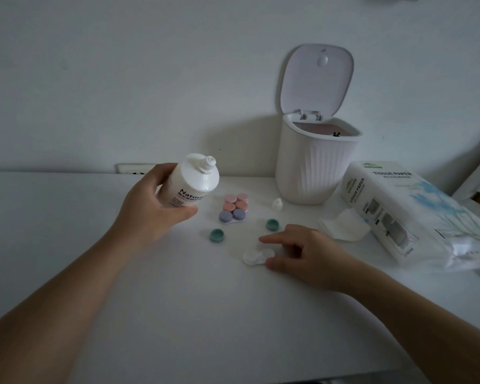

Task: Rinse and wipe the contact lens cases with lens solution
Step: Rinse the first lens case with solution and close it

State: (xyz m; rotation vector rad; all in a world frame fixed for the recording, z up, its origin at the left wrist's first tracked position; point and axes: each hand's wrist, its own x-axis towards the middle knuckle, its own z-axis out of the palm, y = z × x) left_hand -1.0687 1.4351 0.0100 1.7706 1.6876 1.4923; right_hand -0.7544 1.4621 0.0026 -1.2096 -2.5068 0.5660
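Two hands busy — left hand grips the white uncapped solution bottle, nozzle tilted rightward toward the white open lens case, which lies long-axis sideways, pinched by right hand — nearer.

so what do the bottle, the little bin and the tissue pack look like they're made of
Bottle: looks like opaque white plastic with a smooth, slightly glossy finish, a moulded nozzle and printed lettering.
Bin: probably matte white plastic, given the moulded vertical ribs and hinged flip lid.
Tissue pack: thin printed plastic film, judging by its wrinkles and sheen; white paper tissue sticks out beside it.
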